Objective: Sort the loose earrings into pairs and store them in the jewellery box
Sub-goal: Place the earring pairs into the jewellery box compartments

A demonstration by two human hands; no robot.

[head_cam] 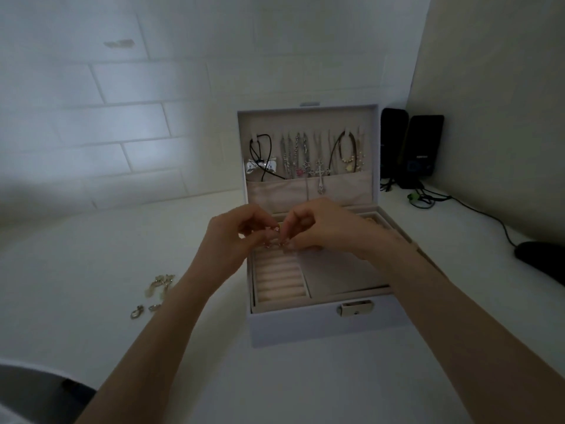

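An open pale jewellery box (305,327) stands on the white table, its lid upright with necklaces hanging inside. Above its ring-roll compartment (279,278), my left hand (235,237) and my right hand (318,228) meet fingertip to fingertip. Both pinch small earrings (276,237) between them; the pieces are tiny and partly hidden by my fingers. Several loose gold earrings (159,284) lie on the table left of the box, with two more (145,310) nearer to me.
Two black speakers (411,148) stand at the back right against the wall, with cables (428,198) trailing over the table. A dark object (539,263) lies at the right edge. A tiled wall rises behind the box.
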